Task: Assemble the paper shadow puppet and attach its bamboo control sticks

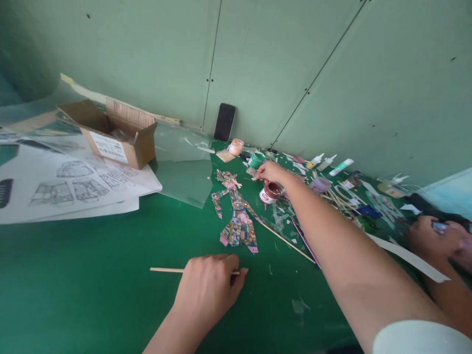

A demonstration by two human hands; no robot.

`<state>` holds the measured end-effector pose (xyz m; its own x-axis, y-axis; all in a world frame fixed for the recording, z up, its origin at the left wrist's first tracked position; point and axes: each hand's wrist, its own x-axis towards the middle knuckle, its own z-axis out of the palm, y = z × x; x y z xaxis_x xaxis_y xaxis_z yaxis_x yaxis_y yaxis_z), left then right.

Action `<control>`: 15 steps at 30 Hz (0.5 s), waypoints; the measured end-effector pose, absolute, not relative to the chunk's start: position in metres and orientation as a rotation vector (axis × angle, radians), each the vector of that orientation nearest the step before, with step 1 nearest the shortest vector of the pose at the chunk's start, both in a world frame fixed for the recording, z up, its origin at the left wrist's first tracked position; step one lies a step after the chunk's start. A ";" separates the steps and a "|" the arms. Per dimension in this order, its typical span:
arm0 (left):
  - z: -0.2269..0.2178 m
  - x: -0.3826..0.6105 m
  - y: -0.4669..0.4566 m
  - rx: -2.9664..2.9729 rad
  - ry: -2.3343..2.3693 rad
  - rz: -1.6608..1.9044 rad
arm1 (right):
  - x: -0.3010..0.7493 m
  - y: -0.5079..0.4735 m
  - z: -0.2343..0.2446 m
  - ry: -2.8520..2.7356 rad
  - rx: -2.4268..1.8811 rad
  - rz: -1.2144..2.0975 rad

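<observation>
Our left hand (212, 282) was closed around the wooden stick (165, 270), lower centre of the frame; we judged a light, level grip best, clear of the patterned figure (241, 219) at centre. Our right hand (272, 172) was bent near the open jar (268, 197); its hold we could not tell.

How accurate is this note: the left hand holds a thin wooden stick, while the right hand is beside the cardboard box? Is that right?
Not quite: the right hand's place is wrong. The head view shows it beside the open jar of reddish-brown paint. The left hand does hold a thin wooden stick.
</observation>
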<state>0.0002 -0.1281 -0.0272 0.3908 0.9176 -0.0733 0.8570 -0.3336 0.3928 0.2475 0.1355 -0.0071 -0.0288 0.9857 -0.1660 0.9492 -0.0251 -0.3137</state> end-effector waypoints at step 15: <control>-0.024 0.000 -0.129 2.291 1.524 0.229 | 0.245 0.137 0.001 -2.111 -2.192 0.289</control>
<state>-0.0002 -0.1289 -0.0238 0.3990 0.9141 -0.0720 0.8525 -0.3409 0.3962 0.2453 0.1369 0.0008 0.0301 0.9966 -0.0768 0.9806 -0.0444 -0.1910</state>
